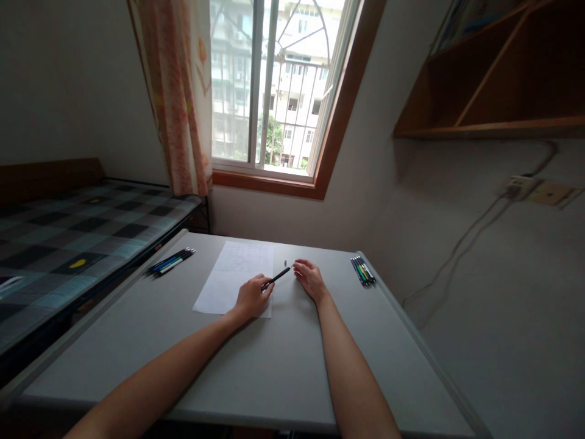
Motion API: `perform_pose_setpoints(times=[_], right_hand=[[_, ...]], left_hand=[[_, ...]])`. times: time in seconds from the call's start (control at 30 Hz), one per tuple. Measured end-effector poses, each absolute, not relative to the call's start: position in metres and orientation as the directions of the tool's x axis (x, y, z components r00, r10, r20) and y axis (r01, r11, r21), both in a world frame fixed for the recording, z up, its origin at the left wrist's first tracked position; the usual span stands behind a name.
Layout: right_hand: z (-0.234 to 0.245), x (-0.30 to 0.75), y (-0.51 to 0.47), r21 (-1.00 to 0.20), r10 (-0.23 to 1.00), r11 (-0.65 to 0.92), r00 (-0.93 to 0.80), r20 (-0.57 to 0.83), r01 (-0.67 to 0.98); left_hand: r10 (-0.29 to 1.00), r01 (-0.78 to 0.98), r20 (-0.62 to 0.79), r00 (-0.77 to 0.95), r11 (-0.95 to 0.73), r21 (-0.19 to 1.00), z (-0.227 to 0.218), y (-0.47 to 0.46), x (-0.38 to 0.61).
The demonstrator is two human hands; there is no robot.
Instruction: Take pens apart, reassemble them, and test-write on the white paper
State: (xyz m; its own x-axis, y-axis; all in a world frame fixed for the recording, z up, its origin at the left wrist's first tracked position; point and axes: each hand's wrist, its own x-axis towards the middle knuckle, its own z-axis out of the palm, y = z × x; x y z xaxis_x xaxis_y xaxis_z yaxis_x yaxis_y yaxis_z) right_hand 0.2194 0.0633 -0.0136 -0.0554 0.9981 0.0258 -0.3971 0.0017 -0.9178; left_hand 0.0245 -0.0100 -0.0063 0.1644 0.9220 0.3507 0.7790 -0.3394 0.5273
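My left hand [252,296] rests over the lower right part of a white sheet of paper [233,274], its fingers closed around a black pen [278,277]. The pen slants up to the right, its pale tip pointing at my right hand [311,280]. Thumb and fingers of that hand are bent together at the tip and appear to pinch it; the exact contact is too small to make out. Just beyond the pen lies a small light and dark piece [286,263] on the table. Faint marks show on the upper part of the sheet.
Several pens [171,262] lie in a bunch at the table's left, and several more pens [363,272] lie side by side at the right. The grey table [256,378] has raised side edges. Beyond it are a bed [105,213], a window and a wall shelf [484,129].
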Motion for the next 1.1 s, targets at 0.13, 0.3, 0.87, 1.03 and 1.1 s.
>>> perform_pose_setpoints(times=[0.13, 0.3, 0.87, 1.03, 1.1], right_hand=[[-0.0157, 0.2213, 0.0644, -0.905, 1.000, 0.008, -0.024, 0.020, -0.426], [-0.0143, 0.2201, 0.0636, -0.920, 0.998, -0.003, -0.055, 0.020, -0.392], [-0.0121, 0.2157, 0.0611, -0.939, 0.995, 0.027, -0.083, 0.059, -0.343], [-0.0129, 0.2142, 0.0614, -0.945, 0.993, 0.025, -0.100, 0.060, -0.325], [-0.0130, 0.2141, 0.0616, -0.950, 0.991, 0.031, -0.114, 0.069, -0.310]], left_hand=[[0.928, 0.783, 0.337, 0.160, -0.328, 0.529, -0.0051, -0.0107, 0.0250], [0.933, 0.782, 0.325, 0.154, -0.316, 0.538, -0.0035, -0.0116, 0.0257], [0.930, 0.768, 0.331, 0.162, -0.329, 0.550, -0.0038, -0.0116, 0.0251], [0.930, 0.764, 0.326, 0.169, -0.333, 0.553, -0.0046, -0.0113, 0.0250], [0.929, 0.764, 0.327, 0.173, -0.336, 0.552, -0.0042, -0.0115, 0.0249]])
